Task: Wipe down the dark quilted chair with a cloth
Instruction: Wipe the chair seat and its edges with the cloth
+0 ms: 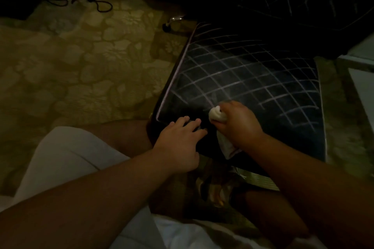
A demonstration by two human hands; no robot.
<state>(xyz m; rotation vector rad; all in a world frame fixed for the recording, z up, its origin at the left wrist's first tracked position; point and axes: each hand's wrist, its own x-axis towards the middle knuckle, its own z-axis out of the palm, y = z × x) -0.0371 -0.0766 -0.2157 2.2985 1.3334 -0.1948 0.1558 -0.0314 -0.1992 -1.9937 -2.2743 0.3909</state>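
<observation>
The dark quilted chair (253,75) stands at centre right, its seat crossed by pale stitching and its backrest rising at the top right. My right hand (238,125) grips a bunched white cloth (217,115) and presses it on the seat near the front edge; a loose end of the cloth hangs below my wrist. My left hand (180,139) rests on the seat's front left corner with fingers spread and fairly straight, holding nothing.
A patterned olive carpet (81,66) covers the floor to the left. A black cable (81,1) lies coiled at the top left by a dark object. A chrome chair foot (174,22) shows beside the seat. Pale furniture (362,79) stands at the right edge. My knees are below.
</observation>
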